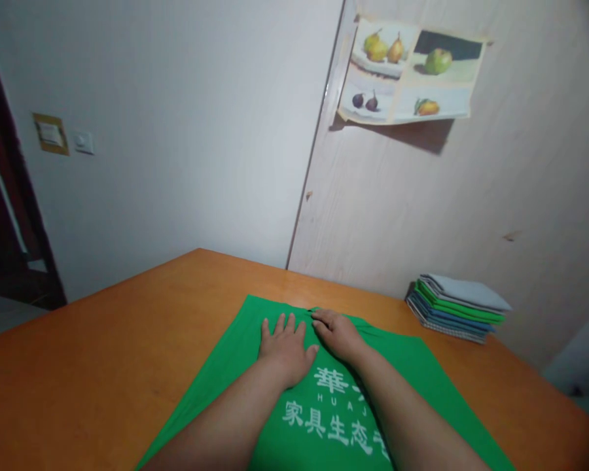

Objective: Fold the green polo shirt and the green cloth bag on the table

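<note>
A green cloth garment (397, 356) with white printed characters lies spread on the table, its narrower end away from me. I cannot tell whether it is an apron or another kind of garment. My left hand (287, 356) presses flat on it, left of the print, fingers spread. Close beside it, my right hand (338, 333) is at the cloth's far edge, its fingers bent and pressed together on the fabric. The cloth puckers by these fingertips and just right of them. My right forearm covers part of the lettering.
The orange-brown table (127, 327) meets the walls behind. A stack of folded cloths (456, 304), grey, green, blue and checked, lies at the back right. Fruit pictures (412, 72) hang on the wall above. A light switch (83, 142) and a dark doorway (14, 196) are at left.
</note>
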A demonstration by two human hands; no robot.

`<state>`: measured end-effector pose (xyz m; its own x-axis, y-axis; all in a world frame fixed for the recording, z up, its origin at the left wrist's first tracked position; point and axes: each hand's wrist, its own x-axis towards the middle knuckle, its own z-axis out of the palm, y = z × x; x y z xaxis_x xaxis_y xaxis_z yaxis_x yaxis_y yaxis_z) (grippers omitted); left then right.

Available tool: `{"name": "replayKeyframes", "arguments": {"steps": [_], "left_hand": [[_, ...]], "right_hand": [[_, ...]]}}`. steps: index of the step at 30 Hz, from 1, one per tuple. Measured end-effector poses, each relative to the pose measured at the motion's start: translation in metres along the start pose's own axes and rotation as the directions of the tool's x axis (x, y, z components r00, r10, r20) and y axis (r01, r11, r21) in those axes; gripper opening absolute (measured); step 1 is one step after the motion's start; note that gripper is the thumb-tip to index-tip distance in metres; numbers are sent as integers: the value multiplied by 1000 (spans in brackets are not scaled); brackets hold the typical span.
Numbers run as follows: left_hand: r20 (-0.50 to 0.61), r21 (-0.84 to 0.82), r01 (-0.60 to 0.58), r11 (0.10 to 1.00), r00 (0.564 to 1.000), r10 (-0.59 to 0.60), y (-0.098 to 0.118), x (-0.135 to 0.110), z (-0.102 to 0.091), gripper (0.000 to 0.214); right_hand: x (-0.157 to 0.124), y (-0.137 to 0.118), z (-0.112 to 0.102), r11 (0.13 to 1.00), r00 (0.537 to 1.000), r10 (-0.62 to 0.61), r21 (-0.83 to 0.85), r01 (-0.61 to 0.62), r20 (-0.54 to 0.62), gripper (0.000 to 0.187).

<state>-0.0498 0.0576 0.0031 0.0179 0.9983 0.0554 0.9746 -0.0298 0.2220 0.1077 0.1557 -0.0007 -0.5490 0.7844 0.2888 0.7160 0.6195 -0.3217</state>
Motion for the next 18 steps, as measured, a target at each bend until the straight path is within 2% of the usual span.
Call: {"name": "replayKeyframes", "arguments": {"steps": [5, 9, 14, 18], "left_hand": [[-3, 12, -6, 1000, 1000, 6, 0, 1, 1, 73], [1, 16, -4, 1000, 1000, 4, -1, 2, 1, 73], [6, 31, -8, 999, 1000, 7, -3, 4, 1, 73], [10, 33, -13, 999, 1000, 12, -3, 5, -1, 74]], "right_hand": [[-8, 5, -22, 991, 987, 129, -28, -132, -93, 46], [-30, 16, -31, 969, 967, 226, -77, -236, -119, 49], [-74, 44, -31, 920, 939, 341, -191, -343, -42, 70], [-102, 73, -38, 862, 887, 459, -266, -432, 47, 81]]}}
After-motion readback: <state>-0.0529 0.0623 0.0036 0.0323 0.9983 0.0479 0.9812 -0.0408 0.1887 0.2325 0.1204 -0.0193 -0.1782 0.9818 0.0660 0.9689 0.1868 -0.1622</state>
